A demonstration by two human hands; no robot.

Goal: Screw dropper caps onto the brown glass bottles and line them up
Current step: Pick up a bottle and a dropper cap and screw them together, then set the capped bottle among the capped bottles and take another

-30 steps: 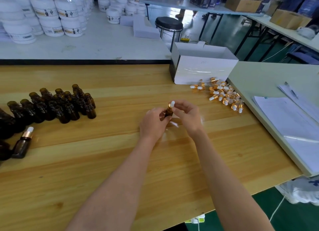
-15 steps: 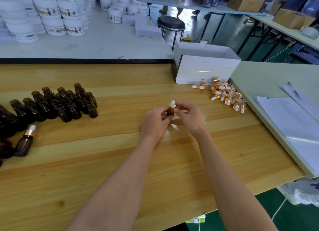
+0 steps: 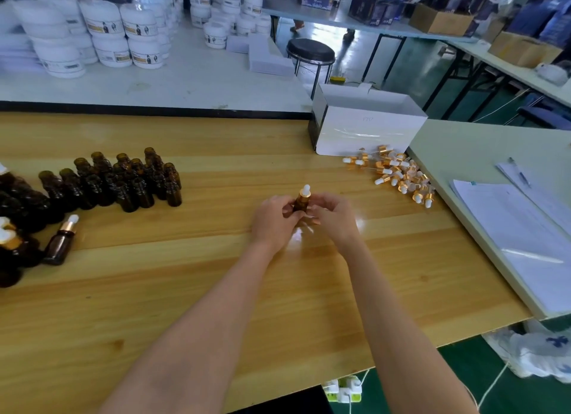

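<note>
A small brown glass bottle stands upright between my hands over the middle of the wooden table, with a gold dropper cap with a white bulb on its neck. My left hand grips the bottle's body from the left. My right hand holds it from the right, fingers curled at the bottle's side below the cap. A cluster of uncapped brown bottles stands at the left. One capped bottle stands near the left edge. Loose dropper caps lie in a pile at the right.
A white open box stands behind the cap pile. A pale side table with papers and a pen adjoins at the right. More dark bottles crowd the far left edge. White jars fill the table behind.
The cap, tilted at the bottle's mouth a second ago, now sits straight on the neck. My right hand's fingers have dropped from the cap to the bottle's side. The bottle stands more upright.
</note>
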